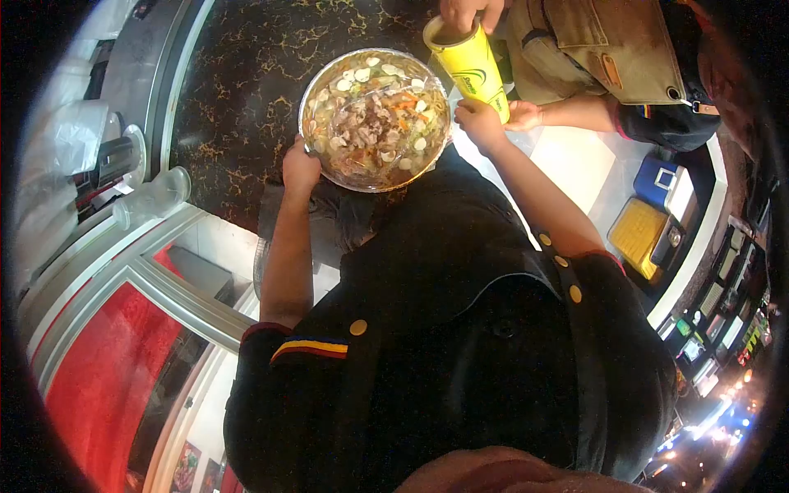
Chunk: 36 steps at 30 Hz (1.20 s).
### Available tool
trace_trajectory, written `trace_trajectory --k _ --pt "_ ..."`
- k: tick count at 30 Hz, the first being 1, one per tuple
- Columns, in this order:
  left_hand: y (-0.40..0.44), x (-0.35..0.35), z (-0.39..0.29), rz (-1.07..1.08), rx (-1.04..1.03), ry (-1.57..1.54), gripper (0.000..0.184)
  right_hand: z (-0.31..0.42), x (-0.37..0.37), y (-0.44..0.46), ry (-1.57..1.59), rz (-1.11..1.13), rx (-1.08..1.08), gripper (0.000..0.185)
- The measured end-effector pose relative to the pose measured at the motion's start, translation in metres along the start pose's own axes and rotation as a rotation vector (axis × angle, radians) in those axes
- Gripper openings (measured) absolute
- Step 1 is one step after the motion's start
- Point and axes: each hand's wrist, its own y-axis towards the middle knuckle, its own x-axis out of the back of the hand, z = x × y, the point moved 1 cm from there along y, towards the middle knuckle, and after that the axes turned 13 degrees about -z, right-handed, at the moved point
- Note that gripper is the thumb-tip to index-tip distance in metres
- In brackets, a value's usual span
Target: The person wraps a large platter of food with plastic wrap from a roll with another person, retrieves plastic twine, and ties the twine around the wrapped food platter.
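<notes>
- Left hand (pixel 302 168): closed on the near-left rim of a round bowl.
- Right hand (pixel 481 125): fingers curled beside the bowl; cannot tell what they grip.
- Bowl (pixel 374 121) of food: between these hands, facing up.
- Yellow tube (pixel 477 70): slanted, open end upper left, dark lettering unreadable; a co-worker's hand (pixel 472 11) at that end.

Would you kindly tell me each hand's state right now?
Left hand: holding the bowl by its edge.
Right hand: beside the yellow tube; grip cannot be told.
</notes>
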Motion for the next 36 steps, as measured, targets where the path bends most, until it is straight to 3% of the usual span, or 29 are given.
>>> trace_trajectory --k 2,3,5,11,14,18,25,27,29,31,32,36 --pt "0.005 -0.005 0.001 -0.046 -0.049 0.031 0.055 0.0 -0.007 0.014 0.274 0.244 -0.269 0.027" --pt "0.007 -0.009 -0.01 -0.061 -0.056 -0.003 0.055 0.011 0.003 0.017 0.253 0.227 -0.244 0.027" --pt "0.003 0.002 -0.014 0.009 -0.028 -0.006 0.049 0.025 -0.006 0.006 0.485 0.113 -0.414 0.021" --pt "0.025 0.011 -0.028 0.041 -0.115 0.014 0.043 0.022 0.008 0.005 0.221 0.252 -0.388 0.02" --pt "0.049 0.024 -0.053 0.14 -0.146 0.122 0.043 0.024 0.015 -0.026 0.257 0.354 -0.488 0.021" --pt "0.078 0.024 -0.066 0.082 -0.259 0.228 0.046 0.023 0.012 -0.056 0.344 0.499 -0.624 0.021" --pt "0.088 0.017 -0.058 0.055 -0.362 0.209 0.053 -0.003 0.012 -0.034 0.356 0.521 -0.593 0.015" --pt "0.083 0.022 -0.063 0.078 -0.294 0.25 0.056 0.0 0.015 -0.024 -0.127 -0.008 -0.057 0.019" --pt "0.082 0.021 -0.061 0.077 -0.305 0.257 0.057 0.004 0.007 -0.017 -0.054 -0.13 -0.064 0.027" --pt "0.087 0.016 -0.058 0.07 -0.321 0.263 0.058 0.009 -0.001 -0.015 0.443 0.002 -0.365 0.031" --pt "0.089 0.014 -0.056 0.075 -0.325 0.267 0.058 0.011 -0.003 -0.018 0.529 0.022 -0.429 0.033" --pt "0.089 0.016 -0.053 0.067 -0.366 0.219 0.055 0.014 -0.009 -0.014 0.57 0.04 -0.522 0.031"
